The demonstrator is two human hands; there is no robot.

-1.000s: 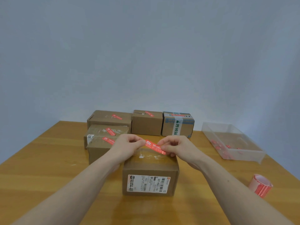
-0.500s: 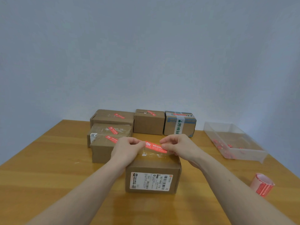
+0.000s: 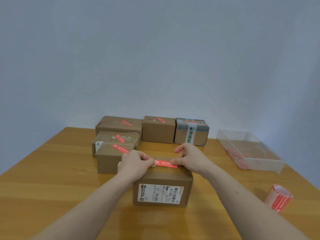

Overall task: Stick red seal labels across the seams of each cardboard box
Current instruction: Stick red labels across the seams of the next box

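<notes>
head | label (image 3: 165, 164) lies on top of the near box (image 3: 162, 186), thin, limp, tacky, likely best held by its ends | left hand (image 3: 134, 164) and right hand (image 3: 191, 159) each pinch one end | sealed boxes (image 3: 119, 135) behind | roll (image 3: 278, 198) right on table (image 3: 52, 179)

Both forearms bare, no sleeves; left hand (image 3: 134, 164) and right hand (image 3: 192, 157) ungloved, no rings

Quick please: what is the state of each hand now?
Left hand: grip pinches the left end of the red rectangular paper seal label.
Right hand: grip pinches the label's right end.
</notes>
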